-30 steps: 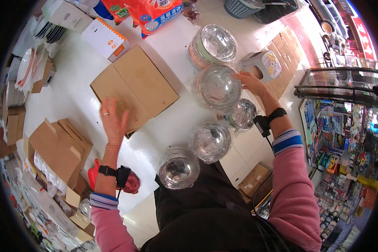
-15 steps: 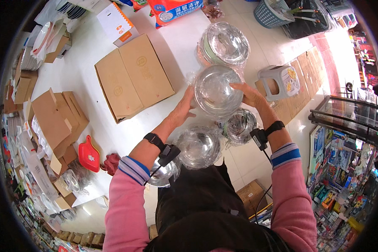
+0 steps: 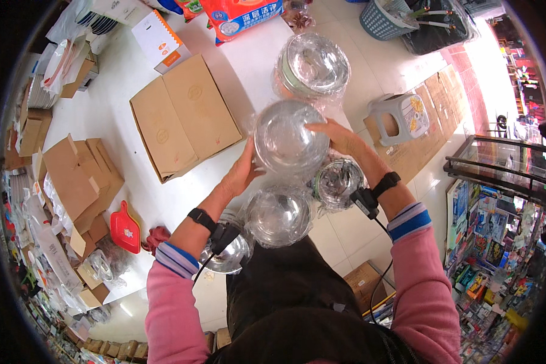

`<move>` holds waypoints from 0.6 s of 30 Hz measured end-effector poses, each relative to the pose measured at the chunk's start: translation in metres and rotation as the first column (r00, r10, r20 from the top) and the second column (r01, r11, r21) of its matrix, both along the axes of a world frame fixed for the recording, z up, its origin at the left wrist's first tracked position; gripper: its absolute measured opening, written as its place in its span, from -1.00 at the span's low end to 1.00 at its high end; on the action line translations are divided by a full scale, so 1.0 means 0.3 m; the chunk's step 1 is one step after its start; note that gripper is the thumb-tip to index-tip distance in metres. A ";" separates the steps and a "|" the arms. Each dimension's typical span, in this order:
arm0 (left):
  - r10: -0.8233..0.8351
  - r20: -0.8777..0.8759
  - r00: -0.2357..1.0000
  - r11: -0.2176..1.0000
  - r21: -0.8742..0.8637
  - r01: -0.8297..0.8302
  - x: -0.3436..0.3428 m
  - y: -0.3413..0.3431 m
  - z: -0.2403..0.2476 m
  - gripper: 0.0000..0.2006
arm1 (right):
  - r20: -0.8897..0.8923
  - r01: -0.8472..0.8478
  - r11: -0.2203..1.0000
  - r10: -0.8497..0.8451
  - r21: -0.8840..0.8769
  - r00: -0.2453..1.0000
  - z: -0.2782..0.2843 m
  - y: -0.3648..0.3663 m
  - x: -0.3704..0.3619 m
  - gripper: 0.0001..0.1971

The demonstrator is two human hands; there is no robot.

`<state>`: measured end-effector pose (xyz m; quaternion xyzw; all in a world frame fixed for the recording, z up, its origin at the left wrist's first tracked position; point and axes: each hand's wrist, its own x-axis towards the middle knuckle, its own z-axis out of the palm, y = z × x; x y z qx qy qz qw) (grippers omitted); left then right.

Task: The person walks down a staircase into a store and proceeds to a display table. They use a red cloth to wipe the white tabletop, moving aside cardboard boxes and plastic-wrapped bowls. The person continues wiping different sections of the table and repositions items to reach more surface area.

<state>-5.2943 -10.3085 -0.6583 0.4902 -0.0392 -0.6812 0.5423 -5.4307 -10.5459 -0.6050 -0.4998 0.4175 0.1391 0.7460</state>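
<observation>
Between my two hands is a round, shiny bowl [image 3: 290,138] in clear plastic wrap; whether it is one bowl or a nested stack I cannot tell. My left hand [image 3: 241,169] presses its left side, and the fingers of my right hand [image 3: 338,137] grip its right rim. Just beyond it stands a wrapped stack of bowls [image 3: 316,64]. Closer to me are a shiny wrapped bowl [image 3: 279,215], a smaller wrapped one [image 3: 340,182] under my right forearm, and another [image 3: 229,255] partly hidden by my left wrist.
A closed cardboard box [image 3: 185,118] lies on the white table [image 3: 112,97], left of the bowls. An open carton [image 3: 82,182] and a red dustpan-shaped tray [image 3: 125,227] are farther left. On the floor at right stand a grey stool [image 3: 399,118] and a basket [image 3: 382,21].
Both hands have moved left and slightly toward me, carrying the wrapped bowl with them. It now sits farther from the stack behind. The whole view has shifted a little.
</observation>
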 end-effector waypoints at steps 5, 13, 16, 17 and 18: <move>-0.052 0.169 0.984 0.995 0.087 0.038 0.012 0.038 -0.030 -0.11 | 0.131 -0.089 0.996 0.090 -0.011 0.987 -0.062 -0.071 -0.091 -0.32; -0.081 0.720 0.689 0.979 0.187 -0.081 0.261 0.098 0.086 -0.58 | 0.094 0.376 0.926 -0.373 -0.014 0.923 -0.124 -0.394 -0.060 -0.21; 0.099 0.982 0.160 0.983 -0.071 -0.171 0.355 0.086 0.045 -0.63 | 0.187 0.341 0.940 -0.334 -0.008 0.924 -0.156 -0.402 0.040 -0.25; 0.159 0.986 -0.047 0.974 -0.165 -0.155 0.375 0.079 0.025 -0.62 | 0.222 0.319 0.948 -0.310 -0.005 0.924 -0.164 -0.403 0.059 -0.27; 0.117 0.985 -0.125 0.982 -0.134 -0.132 0.387 0.073 0.004 -0.61 | 0.241 0.316 0.948 -0.317 0.044 0.917 -0.169 -0.404 0.070 -0.30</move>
